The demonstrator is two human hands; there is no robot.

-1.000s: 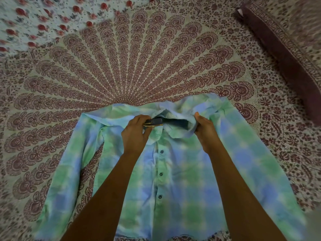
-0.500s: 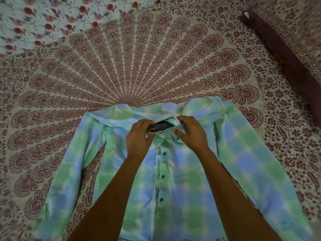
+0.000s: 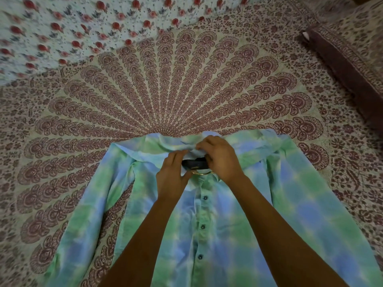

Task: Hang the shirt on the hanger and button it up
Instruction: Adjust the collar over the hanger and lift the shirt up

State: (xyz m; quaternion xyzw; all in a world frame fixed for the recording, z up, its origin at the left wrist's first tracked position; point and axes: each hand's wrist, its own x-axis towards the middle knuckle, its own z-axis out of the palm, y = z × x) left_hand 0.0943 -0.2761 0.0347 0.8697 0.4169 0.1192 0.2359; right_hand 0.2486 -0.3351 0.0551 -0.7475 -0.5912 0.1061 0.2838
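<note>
Green-blue shirt [image 3: 228, 235] | left hand [image 3: 171, 179] grips hanger [image 3: 195, 163] | right hand [image 3: 220, 157] pinches collar [image 3: 157, 151] just above | risk: a hard collar tug could drag the hanger askew

We noted a maroon mandala-print bedsheet [image 3: 186, 90], a rose-print cloth [image 3: 72, 27] far left, and a maroon-bordered pillow [image 3: 350, 56] far right.

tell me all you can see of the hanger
Only a little of the hanger shows: a dark neck in the collar opening of the shirt, with a gold-coloured metal hook curving below it. The rest is hidden inside the shirt. The left hand grips one end; the right hand, pinching the collar, covers the other.
</note>
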